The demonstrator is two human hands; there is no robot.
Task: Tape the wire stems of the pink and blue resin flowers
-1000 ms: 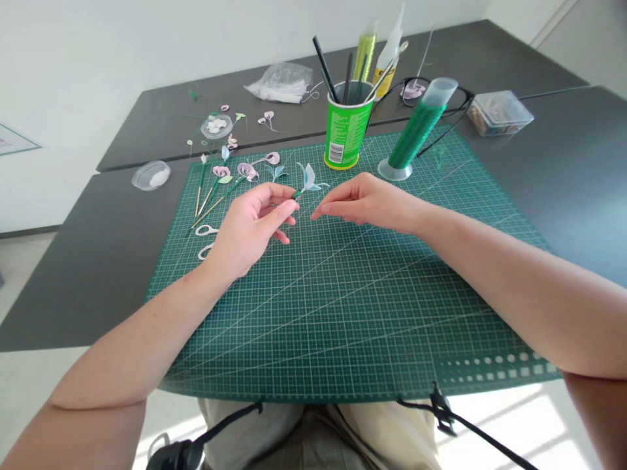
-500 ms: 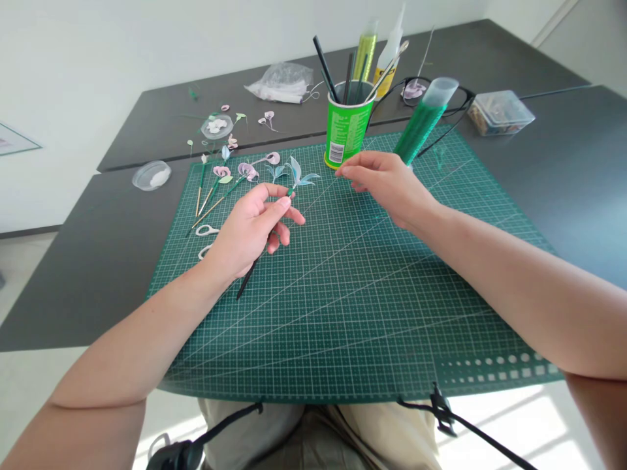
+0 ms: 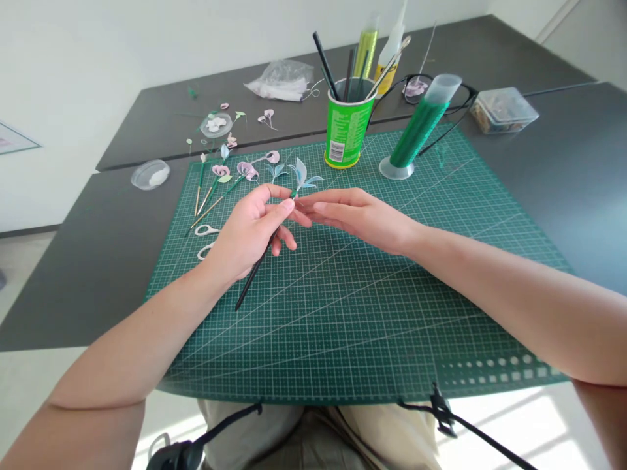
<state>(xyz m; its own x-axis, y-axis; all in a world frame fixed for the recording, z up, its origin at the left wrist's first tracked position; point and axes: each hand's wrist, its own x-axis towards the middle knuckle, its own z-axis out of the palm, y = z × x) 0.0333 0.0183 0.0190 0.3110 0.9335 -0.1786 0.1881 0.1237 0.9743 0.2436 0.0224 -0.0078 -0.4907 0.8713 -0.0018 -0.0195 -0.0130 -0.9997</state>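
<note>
My left hand point(image 3: 257, 225) pinches a slim black stick point(image 3: 252, 282) that slants down past the palm. Pale blue petals or leaves point(image 3: 300, 171) fan out at its upper end, and a green binding point(image 3: 293, 194) shows just above the thumb. From the right, my right hand point(image 3: 362, 215) reaches in with long, nearly straight fingers held together. Its fingertips meet the left fingers right beside the binding and are partly hidden there. Any thread between them is too fine to make out. Both hands are above a green cutting mat point(image 3: 343, 313).
Behind stand a green cup point(image 3: 347, 134) of tools and a leaning green thread spool point(image 3: 420, 130). Finished flower stems point(image 3: 215, 196) and white-handled scissors point(image 3: 206, 230) lie left. Farther off are small dishes point(image 3: 151, 175), a plastic bag point(image 3: 281, 81), eyeglasses point(image 3: 463, 98) and a clear box point(image 3: 505, 109).
My right hand has moved left and nearer, from in front of the spool to my left fingertips. The spool's base now shows. My left hand has kept its hold on the stick.
</note>
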